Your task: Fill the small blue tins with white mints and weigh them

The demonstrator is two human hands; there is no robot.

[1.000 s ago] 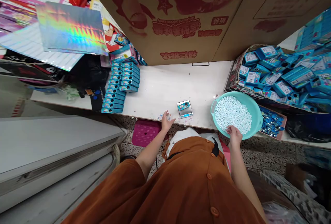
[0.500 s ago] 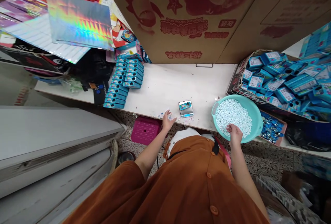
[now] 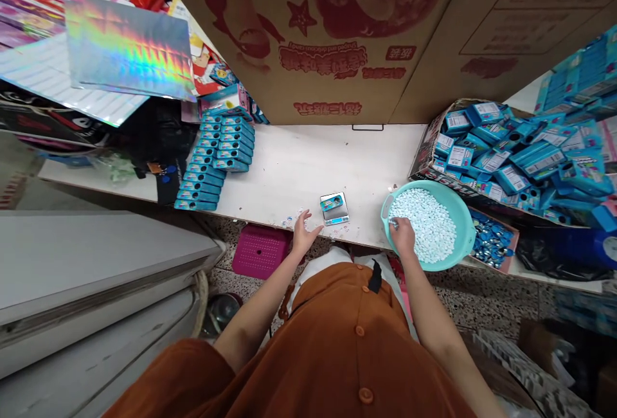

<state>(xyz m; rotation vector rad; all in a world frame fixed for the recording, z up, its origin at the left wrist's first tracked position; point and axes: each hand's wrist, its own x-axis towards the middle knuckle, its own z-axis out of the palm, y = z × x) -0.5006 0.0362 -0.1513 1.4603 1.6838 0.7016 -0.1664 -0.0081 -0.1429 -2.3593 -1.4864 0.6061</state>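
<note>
On the white tabletop a small blue printed box lies on a pocket scale. Just left of the scale is my left hand, its fingers and thumb spread and nothing between them. Several small printed paper pieces lie scattered by it at the table's front edge. My right hand is over the left part of a turquoise basin filled with small white pellets. Its fingertips are pinched together on what look like a few pale pellets, partly hidden by the fingers.
Stacked blue boxes stand on the left. A carton heaped with blue boxes and a tray of blue-and-silver caps sit right of the basin. A large cardboard box stands behind. A magenta stool is below the table edge.
My right hand has moved left across the basin, from the front middle of the pellets to near the left rim, its fingers closing. My left hand stays open beside the scale. The view has shifted slightly.
</note>
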